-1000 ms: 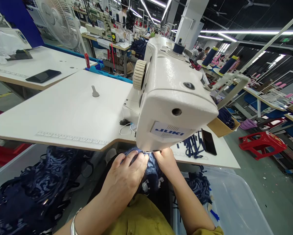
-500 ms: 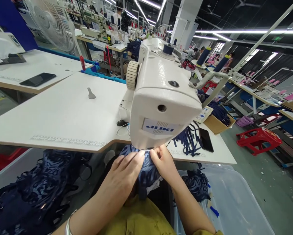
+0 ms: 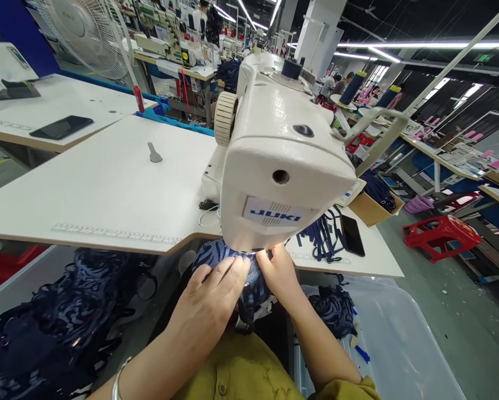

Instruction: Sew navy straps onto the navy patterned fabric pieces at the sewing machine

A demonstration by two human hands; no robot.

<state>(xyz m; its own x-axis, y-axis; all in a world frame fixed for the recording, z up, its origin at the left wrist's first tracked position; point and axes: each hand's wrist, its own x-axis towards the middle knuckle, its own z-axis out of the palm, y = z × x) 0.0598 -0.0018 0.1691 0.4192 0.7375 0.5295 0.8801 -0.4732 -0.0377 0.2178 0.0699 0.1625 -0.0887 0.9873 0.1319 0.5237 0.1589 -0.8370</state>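
A navy garment with a wavy lighter-blue pattern (image 3: 253,286) is bunched under the head of a white JUKI sewing machine (image 3: 291,161). My left hand (image 3: 216,289) is closed over the garment from the left, its fingers bent across the cloth and its thumb hidden beneath. Close beside it, my right hand (image 3: 276,269) pinches the same garment between thumb and fingers, just below the machine head. The machine head hides the needle and the stitching spot. A dark strap end of the garment hangs toward my lap.
A bin at left holds a pile of navy garments (image 3: 78,300). At right, a clear bin (image 3: 399,328) holds another patterned piece (image 3: 334,311). Navy straps (image 3: 319,236) and a phone (image 3: 352,235) lie right of the machine. A flat grey piece (image 3: 154,153) rests on the tabletop (image 3: 107,189).
The garment bulges further out to the left of the machine head, and its hanging strap has shifted and folded. Both hands stay close together at the cloth. The view has tilted slightly.
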